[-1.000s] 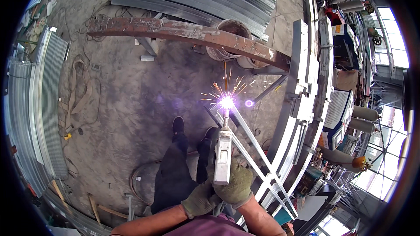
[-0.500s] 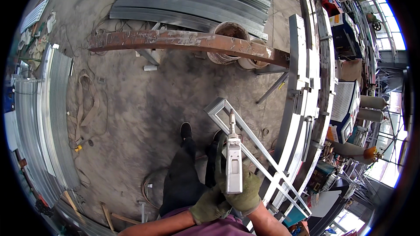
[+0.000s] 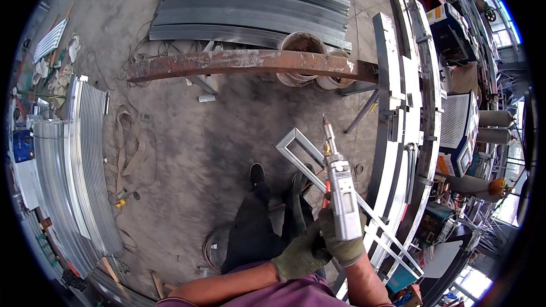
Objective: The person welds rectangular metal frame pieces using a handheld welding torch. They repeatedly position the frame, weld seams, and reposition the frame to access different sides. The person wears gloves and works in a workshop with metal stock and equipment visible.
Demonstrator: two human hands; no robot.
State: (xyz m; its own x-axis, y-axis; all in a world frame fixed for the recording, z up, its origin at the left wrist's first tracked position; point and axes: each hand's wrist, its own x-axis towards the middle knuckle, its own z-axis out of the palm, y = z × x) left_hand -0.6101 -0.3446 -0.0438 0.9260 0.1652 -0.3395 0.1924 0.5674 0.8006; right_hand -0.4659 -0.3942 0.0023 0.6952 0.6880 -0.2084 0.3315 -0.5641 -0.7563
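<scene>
A silver handheld laser welding gun point(image 3: 342, 196) with a narrow pointed nozzle is raised before my body, tip pointing away and slightly left. My right hand point(image 3: 343, 248), in an olive glove, wraps around its lower end, partly hidden by the gun body. Just left of it, my gloved left hand point(image 3: 301, 257) is closed against the right, around something dark that I cannot make out. Beneath the gun lies a welded rectangular metal frame point(image 3: 287, 149), running from near my feet to the rails on the right. A red hose or cable point(image 3: 327, 186) shows beside the gun.
Long metal rails point(image 3: 392, 153) run along the right side. A rusty beam point(image 3: 250, 63) crosses ahead, by a bucket point(image 3: 301, 42) and stacked sheet panels point(image 3: 250, 8). Corrugated sheets point(image 3: 94, 159) lie at left, near a strap point(image 3: 132, 145). Cables point(image 3: 209, 250) curl by my legs.
The welding gun and both hands have shifted right, and the gun's nozzle now leans left. The whole view has turned slightly, so the floor items sit lower and further right.
</scene>
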